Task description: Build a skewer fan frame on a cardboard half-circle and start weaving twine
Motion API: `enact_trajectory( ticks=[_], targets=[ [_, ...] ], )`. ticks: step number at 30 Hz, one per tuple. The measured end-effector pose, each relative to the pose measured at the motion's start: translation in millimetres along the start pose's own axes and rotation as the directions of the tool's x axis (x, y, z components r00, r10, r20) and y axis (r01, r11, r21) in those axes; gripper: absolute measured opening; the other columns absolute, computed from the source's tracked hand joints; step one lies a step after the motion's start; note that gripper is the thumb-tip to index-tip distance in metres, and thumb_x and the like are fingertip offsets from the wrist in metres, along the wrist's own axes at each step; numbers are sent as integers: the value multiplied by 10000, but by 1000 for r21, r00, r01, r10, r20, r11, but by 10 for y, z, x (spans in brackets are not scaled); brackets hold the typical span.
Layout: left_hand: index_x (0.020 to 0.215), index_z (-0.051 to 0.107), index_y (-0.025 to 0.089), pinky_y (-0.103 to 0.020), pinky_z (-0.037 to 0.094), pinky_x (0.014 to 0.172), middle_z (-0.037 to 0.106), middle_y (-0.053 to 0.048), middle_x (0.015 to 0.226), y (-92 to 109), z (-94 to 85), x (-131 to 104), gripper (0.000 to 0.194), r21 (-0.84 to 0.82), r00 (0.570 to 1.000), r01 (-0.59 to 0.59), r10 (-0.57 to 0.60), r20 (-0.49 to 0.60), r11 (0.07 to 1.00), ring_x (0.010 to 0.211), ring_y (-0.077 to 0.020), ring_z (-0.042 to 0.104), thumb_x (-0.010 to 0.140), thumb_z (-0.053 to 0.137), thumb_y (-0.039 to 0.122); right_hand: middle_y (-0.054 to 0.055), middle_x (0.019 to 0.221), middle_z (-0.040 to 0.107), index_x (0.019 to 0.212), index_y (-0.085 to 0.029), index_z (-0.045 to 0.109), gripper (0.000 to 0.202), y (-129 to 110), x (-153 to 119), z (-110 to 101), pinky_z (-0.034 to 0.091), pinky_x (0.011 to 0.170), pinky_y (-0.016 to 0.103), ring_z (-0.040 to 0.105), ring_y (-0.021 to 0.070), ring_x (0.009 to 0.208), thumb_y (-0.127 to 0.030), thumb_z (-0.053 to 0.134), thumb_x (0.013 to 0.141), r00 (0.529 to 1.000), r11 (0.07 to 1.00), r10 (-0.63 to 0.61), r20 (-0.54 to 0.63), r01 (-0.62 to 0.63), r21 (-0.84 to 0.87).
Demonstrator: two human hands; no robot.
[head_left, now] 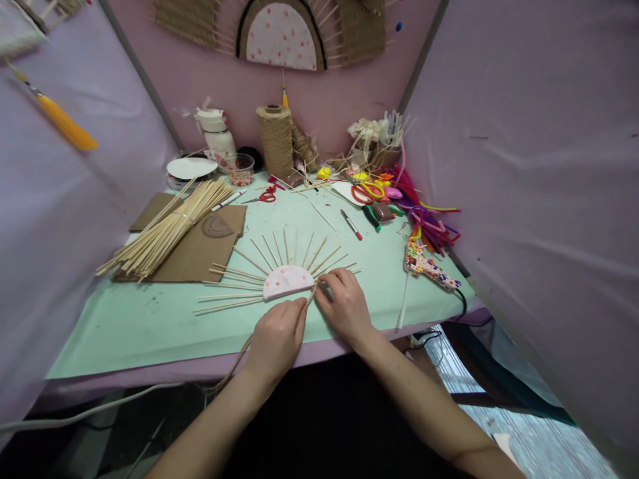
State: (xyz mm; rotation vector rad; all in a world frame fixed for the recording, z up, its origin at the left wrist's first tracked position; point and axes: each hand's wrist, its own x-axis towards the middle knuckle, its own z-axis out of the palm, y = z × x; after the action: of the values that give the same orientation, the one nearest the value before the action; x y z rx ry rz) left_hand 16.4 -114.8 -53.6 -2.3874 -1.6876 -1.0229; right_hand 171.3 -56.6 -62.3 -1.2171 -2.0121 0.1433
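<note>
A white half-disc with pink dots (289, 281) lies on the table, thin wooden sticks (242, 274) fanning out from its curved side. At its right corner my right hand (344, 305) bends its fingers around the twine and the lowest sticks. My left hand (277, 332), just below the flat edge, pinches a length of brown twine (244, 349) between thumb and forefinger. From there the twine drops over the table's front edge beside my left wrist. The spot between both sets of fingertips is partly hidden.
A bundle of sticks (172, 229) lies on cardboard (219, 236) to the left. A flowered glue gun (429, 266) rests at the right, its cord over the edge. Behind are a twine spool (275, 140), a bottle (217, 136), red scissors (267, 194) and a marker (351, 225).
</note>
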Motion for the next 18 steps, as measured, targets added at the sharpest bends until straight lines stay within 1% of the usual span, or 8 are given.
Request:
enact_trajectory(
  ticks=[5,9,10,14,16,18],
  targets=[
    [925,667,168,-284,519,720,708,-57,798,-39,-36,-27,189,45,999,13,-15,34,999,732,-166,666,957,489,222,77,879,602,877,-191,666,86,5,12,-7,467,786,345,539,216,850,-218,585,880,1000,999,-4,19,5,-40],
    [903,678,166,-279,492,673,678,-48,732,-78,-79,-7,213,95,998,-40,35,48,995,694,-165,640,961,483,229,83,914,609,1006,-197,679,164,-12,40,-31,473,771,341,549,209,862,-206,543,914,997,999,-29,78,30,-18],
    [896,680,166,-276,485,665,670,-46,719,-83,-88,1,216,99,997,-63,59,43,993,685,-162,634,961,484,228,84,915,613,1006,-201,681,174,-14,45,-35,473,768,342,550,207,863,-202,528,925,995,999,-40,95,41,-11],
    [899,684,161,-264,467,651,649,-38,696,-95,-108,20,206,111,990,-141,140,16,984,659,-149,610,957,496,220,82,895,635,903,-200,687,186,-5,48,-39,469,769,347,551,209,864,-210,507,952,992,998,-66,106,65,7],
    [924,685,153,-265,463,646,631,-33,684,-112,-112,13,199,111,988,-155,154,21,982,647,-148,593,955,499,214,77,891,647,878,-200,680,183,3,43,-38,466,765,344,550,209,857,-208,514,954,993,997,-77,93,76,9],
    [962,685,143,-266,466,653,614,-31,689,-143,-119,-5,200,98,989,-145,143,31,985,656,-150,582,954,496,208,72,876,653,856,-196,674,180,9,41,-38,463,759,340,544,207,839,-204,522,953,992,995,-96,85,96,1]
  ],
)
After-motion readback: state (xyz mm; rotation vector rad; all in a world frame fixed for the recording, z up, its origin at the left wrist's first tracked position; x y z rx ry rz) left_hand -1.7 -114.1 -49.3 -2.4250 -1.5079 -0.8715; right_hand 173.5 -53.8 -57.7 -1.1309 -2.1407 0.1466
